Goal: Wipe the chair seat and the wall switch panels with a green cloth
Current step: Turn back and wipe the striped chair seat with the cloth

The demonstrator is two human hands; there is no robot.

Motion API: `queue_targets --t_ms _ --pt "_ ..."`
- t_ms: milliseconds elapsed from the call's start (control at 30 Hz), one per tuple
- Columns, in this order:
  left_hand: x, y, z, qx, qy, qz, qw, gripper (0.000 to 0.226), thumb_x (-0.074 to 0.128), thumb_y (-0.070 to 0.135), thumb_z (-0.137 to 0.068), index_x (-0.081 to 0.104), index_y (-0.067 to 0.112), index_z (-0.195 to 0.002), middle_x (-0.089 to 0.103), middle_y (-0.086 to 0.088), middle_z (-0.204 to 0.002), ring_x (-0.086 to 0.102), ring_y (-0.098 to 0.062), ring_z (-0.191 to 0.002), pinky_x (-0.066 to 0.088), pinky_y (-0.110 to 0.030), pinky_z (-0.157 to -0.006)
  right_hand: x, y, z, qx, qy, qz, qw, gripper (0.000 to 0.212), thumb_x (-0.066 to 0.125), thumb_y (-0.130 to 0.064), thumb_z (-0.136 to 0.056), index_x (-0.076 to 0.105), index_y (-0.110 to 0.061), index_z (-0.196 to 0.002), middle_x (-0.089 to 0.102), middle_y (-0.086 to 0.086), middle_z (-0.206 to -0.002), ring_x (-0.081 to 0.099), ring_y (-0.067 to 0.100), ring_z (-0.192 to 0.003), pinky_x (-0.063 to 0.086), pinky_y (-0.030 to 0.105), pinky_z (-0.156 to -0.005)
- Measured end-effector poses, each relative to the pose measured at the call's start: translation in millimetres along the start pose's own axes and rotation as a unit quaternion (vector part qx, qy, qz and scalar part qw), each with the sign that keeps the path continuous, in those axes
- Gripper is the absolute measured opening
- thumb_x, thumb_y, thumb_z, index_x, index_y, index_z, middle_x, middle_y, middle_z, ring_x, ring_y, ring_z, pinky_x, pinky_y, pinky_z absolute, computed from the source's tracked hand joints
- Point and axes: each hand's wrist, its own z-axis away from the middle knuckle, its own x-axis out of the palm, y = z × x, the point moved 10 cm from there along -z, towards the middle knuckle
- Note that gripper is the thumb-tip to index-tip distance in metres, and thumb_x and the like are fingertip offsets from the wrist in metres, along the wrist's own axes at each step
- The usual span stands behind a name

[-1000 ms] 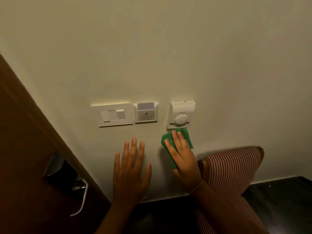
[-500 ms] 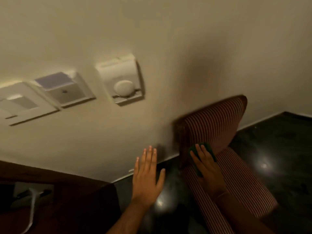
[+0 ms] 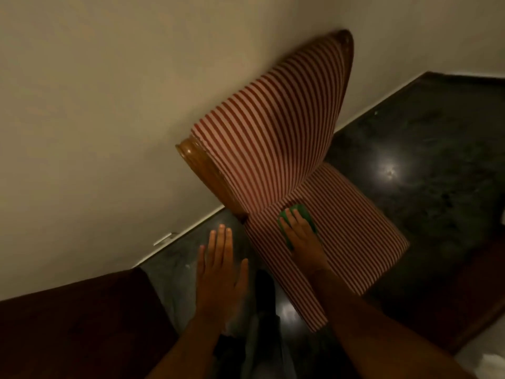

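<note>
A chair with red-and-white striped upholstery stands against the cream wall; its seat [image 3: 352, 236] lies below the backrest [image 3: 276, 132]. My right hand [image 3: 303, 239] presses the green cloth [image 3: 299, 210] flat onto the seat's rear part, near the crease with the backrest. Most of the cloth is hidden under the fingers. My left hand [image 3: 220, 272] hovers over the dark floor left of the chair, fingers spread, holding nothing. The wall switch panels are out of view.
The chair's wooden frame edge [image 3: 210, 176] juts out at the backrest's left side. Dark glossy floor [image 3: 426, 170] surrounds the chair. A dark wooden door [image 3: 76, 329] fills the lower left. My leg and foot [image 3: 263, 291] stand between my arms.
The view swung down from the switch panels to the chair. My right hand carried the cloth from the wall under the thermostat down onto the chair seat. My left hand left the wall.
</note>
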Motion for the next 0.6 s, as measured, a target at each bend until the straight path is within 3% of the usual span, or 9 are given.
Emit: queue_targets --t_ms 100,267,467,600 --pt "21.3 0.8 -3.5 -0.01 -0.017 0.002 1.0 0.082 0.046 0.051 -0.111 0.02 0.012 -0.178 0.013 -0.007 -0.187 0.012 -0.026 -0.173 0.007 -0.046 -0.139 35.8 16.9 -18.0 0.01 -0.053 0.011 0.998 0.085 0.055 0.002 -0.096 0.015 -0.017 -0.169 0.001 0.006 -0.178 -0.003 0.03 -0.166 0.018 0.043 -0.133" --pt "40.6 -2.4 -0.2 -0.015 -0.031 0.005 0.999 0.083 0.04 0.054 -0.113 0.009 0.014 -0.18 0.005 -0.004 -0.188 0.0 -0.02 -0.174 -0.007 -0.04 -0.139 76.9 25.2 -29.8 -0.003 -0.123 0.049 0.991 0.087 0.051 -0.006 -0.101 0.001 -0.021 -0.17 -0.011 -0.001 -0.178 -0.013 0.025 -0.165 -0.001 0.043 -0.136" --pt "40.4 -16.2 10.5 -0.047 -0.057 -0.006 0.997 0.081 0.034 0.057 -0.114 0.009 0.017 -0.18 -0.001 -0.001 -0.188 -0.005 -0.019 -0.174 -0.006 -0.043 -0.139 84.0 23.4 -21.5 0.036 -0.195 0.03 0.98 0.11 0.062 -0.062 -0.097 -0.012 -0.023 -0.169 -0.017 -0.004 -0.177 -0.018 0.023 -0.164 -0.003 0.054 -0.134" --pt "16.2 -27.2 11.8 -0.053 -0.048 -0.015 0.997 0.079 0.04 0.055 -0.113 0.02 0.017 -0.179 0.008 -0.003 -0.187 0.005 -0.023 -0.174 0.002 -0.048 -0.139 47.3 6.8 -21.1 0.036 -0.147 0.081 0.985 0.098 0.044 -0.07 -0.102 -0.005 -0.021 -0.17 -0.011 0.0 -0.178 -0.013 0.023 -0.165 -0.001 0.052 -0.134"
